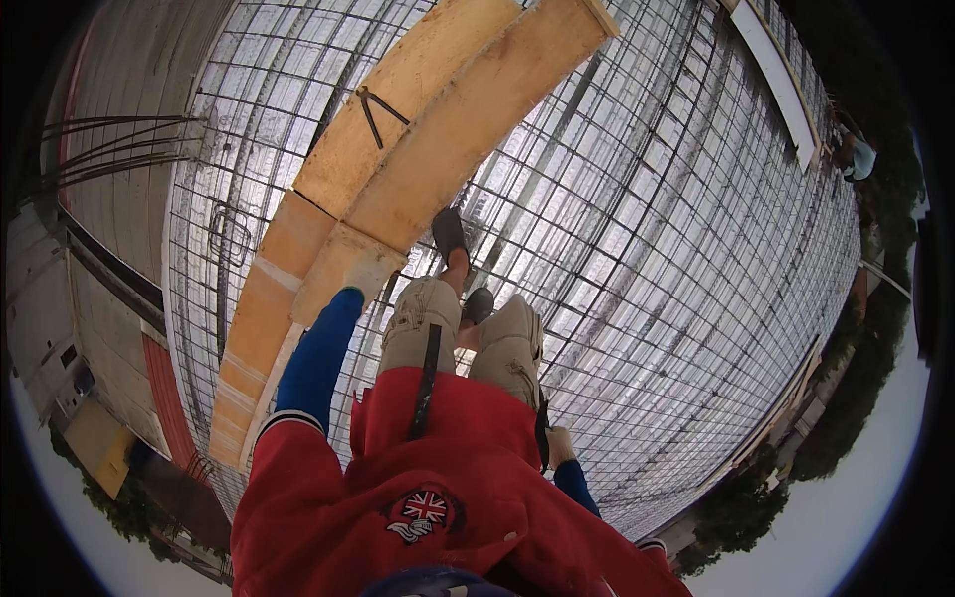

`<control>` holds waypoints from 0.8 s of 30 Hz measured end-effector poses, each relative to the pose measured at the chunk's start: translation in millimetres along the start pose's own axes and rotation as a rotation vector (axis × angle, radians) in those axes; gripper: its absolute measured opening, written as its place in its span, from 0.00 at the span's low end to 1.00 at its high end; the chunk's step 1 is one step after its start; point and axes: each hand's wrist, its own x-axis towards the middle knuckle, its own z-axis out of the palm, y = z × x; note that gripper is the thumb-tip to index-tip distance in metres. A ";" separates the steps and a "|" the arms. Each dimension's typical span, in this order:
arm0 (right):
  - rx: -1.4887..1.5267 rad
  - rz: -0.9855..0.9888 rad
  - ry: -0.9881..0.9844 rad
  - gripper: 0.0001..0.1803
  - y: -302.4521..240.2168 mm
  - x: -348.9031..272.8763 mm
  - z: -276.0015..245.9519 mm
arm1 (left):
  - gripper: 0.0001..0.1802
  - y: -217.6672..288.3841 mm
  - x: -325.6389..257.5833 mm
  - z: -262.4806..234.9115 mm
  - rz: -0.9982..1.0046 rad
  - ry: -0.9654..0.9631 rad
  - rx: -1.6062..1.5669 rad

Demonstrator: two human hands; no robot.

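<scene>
My left hand (368, 271), below a blue sleeve, is at the near end of a long plywood panel (477, 124). Its pale colour blends with the wood, so I cannot make out the fingers. On the joined boards beyond lies a pair of dark pincers (376, 111), handles spread, apart from both hands. At my right hip, my right hand (559, 448) hangs low, apparently in a pale glove. Its fingers look curled beside a dark strap (542, 430); whatever they may hold is hidden.
A rebar grid (637, 239) lies over shiny ribbed metal decking, under and around my feet. More plywood (264, 289) runs along my left. Bent bars (129, 149) stick out at the left edge. A pale board (776, 75) lies far right, near another person (854, 154).
</scene>
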 end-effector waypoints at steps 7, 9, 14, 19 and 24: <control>-0.164 0.013 0.081 0.19 14.0 34.3 -70.1 | 0.30 41.0 187.7 8.4 -0.086 -0.043 0.355; -0.198 0.071 0.068 0.18 12.1 49.1 -95.5 | 0.29 2.0 248.7 24.8 -0.090 0.028 0.465; -0.264 0.179 0.088 0.16 -17.1 86.8 -148.9 | 0.32 -18.0 336.9 35.7 -0.271 0.242 0.352; -0.369 0.200 0.023 0.15 -57.9 136.8 -220.9 | 0.34 -63.2 342.2 40.0 -0.422 0.076 0.161; -0.387 0.072 0.015 0.14 -107.9 189.9 -273.6 | 0.43 -42.5 348.0 39.0 -0.510 0.046 -0.054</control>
